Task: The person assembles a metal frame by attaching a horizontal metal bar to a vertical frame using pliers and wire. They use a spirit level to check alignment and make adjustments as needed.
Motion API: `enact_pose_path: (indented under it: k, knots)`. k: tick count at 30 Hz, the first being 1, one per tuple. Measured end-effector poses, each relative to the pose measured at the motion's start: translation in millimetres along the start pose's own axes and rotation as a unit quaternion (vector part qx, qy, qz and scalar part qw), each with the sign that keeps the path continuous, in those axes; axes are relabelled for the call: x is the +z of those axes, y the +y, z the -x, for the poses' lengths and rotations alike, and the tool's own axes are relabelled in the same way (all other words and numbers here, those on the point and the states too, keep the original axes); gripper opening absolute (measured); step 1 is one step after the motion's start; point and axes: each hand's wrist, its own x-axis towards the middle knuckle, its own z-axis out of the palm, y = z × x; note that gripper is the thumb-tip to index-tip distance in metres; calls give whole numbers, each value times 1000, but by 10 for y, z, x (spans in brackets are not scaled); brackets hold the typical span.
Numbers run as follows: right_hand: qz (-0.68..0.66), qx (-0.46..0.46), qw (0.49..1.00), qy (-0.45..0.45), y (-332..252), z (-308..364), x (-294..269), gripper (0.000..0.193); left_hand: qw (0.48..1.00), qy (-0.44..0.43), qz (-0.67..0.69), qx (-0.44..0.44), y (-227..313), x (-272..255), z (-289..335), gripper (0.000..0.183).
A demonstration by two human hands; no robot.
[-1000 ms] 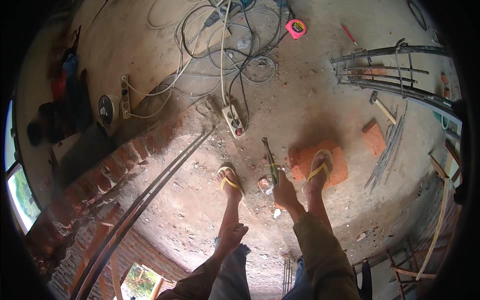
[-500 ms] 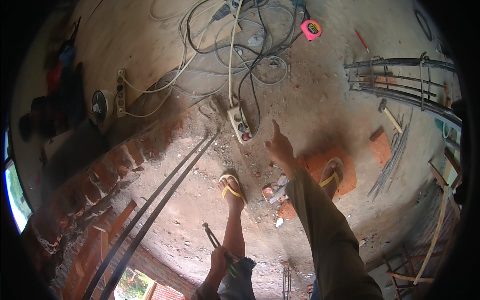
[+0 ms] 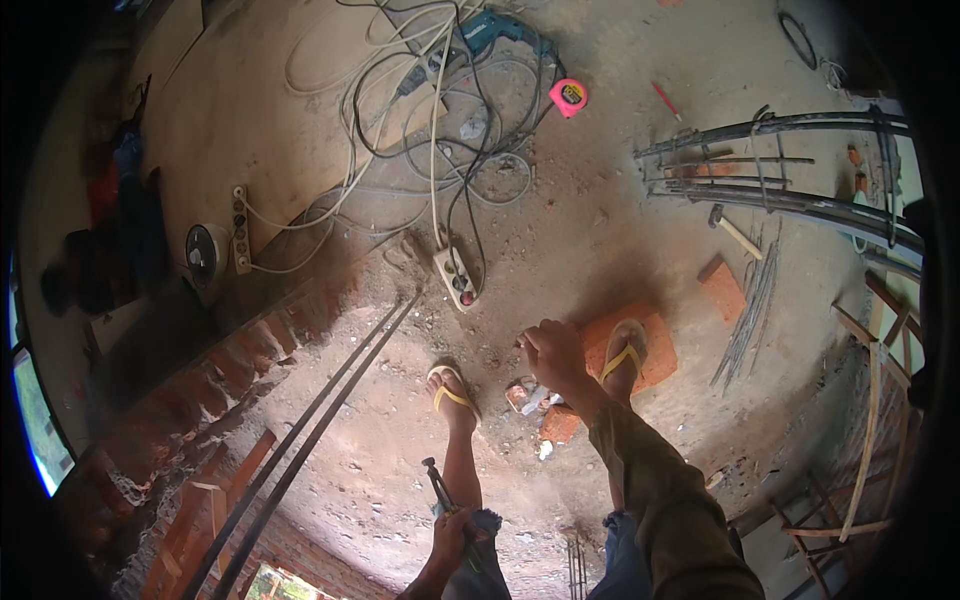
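Note:
My left hand [image 3: 455, 530] is wrapped around the handles of a pair of pincers [image 3: 437, 478], whose dark head points up and away from me beside my left shin. My right hand [image 3: 556, 358] hangs above the floor with its fingers curled into a loose fist, and I see nothing in it. Below and beside that hand lie broken brick pieces [image 3: 558, 425] and a flat orange brick slab [image 3: 650, 345], on which my right sandalled foot [image 3: 625, 362] rests. My left foot [image 3: 450, 388] stands on the dusty floor.
Two long dark bars [image 3: 330, 390] slant along the left. Ahead sit a power strip [image 3: 455, 278], tangled cables, a teal power tool [image 3: 490, 32] and a pink tape measure [image 3: 568, 97]. To the right are a rebar cage [image 3: 780, 190], a hammer [image 3: 738, 235], a brick [image 3: 722, 290] and thin rods [image 3: 752, 320].
My right hand has drawn back toward me, its pointing index finger now curled in. The pincers stay in my left hand. The view has shifted, bringing the teal power tool further into sight.

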Motion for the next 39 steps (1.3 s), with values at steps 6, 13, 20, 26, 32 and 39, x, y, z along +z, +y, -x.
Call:
enact_pose_path:
  k: [6,13,20,26,32,39]
  knots:
    - [-48,7,998,31,-657,695,-686,14,994,-70,-36,71,601,422,280,18]
    - [-6,-41,986,162,-1633,1301,-1891,31,978,-186,-11,89,1371,862,996,35]
    - [52,-77,947,306,-2684,1760,-2855,35,915,-363,-66,164,1907,1219,2549,30]
    - [4,-84,934,349,-3384,2107,-3510,39,855,-343,-231,313,2028,1282,3475,23]
    - [-396,54,795,456,-3836,2253,-3520,17,803,-378,-240,392,1965,1118,3982,20]
    - [-573,41,590,567,-3977,2209,-3898,24,810,-410,-167,384,1800,851,3964,20]
